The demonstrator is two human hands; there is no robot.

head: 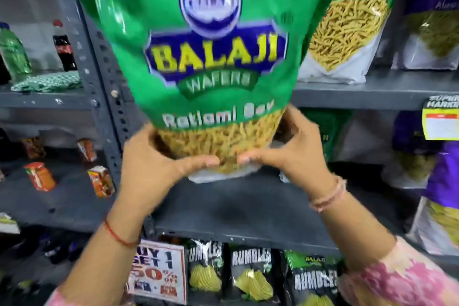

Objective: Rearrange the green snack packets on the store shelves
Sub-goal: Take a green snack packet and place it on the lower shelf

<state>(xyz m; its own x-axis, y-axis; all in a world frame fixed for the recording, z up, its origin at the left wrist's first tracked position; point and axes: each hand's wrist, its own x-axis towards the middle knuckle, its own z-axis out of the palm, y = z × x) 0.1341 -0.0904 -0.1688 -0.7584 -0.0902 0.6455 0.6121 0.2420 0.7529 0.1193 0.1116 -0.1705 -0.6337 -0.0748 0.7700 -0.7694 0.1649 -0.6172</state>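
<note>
A large green Ratlami Sev packet (211, 45) fills the upper middle of the view, held upright above the grey middle shelf (248, 211). My left hand (151, 164) grips its bottom left corner and my right hand (295, 151) grips its bottom right corner, thumbs nearly meeting on the front. A second green packet (347, 32) of the same kind stands on the upper shelf (372, 94) just to the right. Another green packet (325, 129) shows partly behind my right hand on the middle shelf.
Purple packets (432, 20) stand at the right on the upper and middle shelves (442, 176). Black Rumbles packets (250, 276) and a sale sign (159, 273) sit below. Left of the grey upright post (104, 87) are bottles (63, 45) and small orange cartons (39, 176).
</note>
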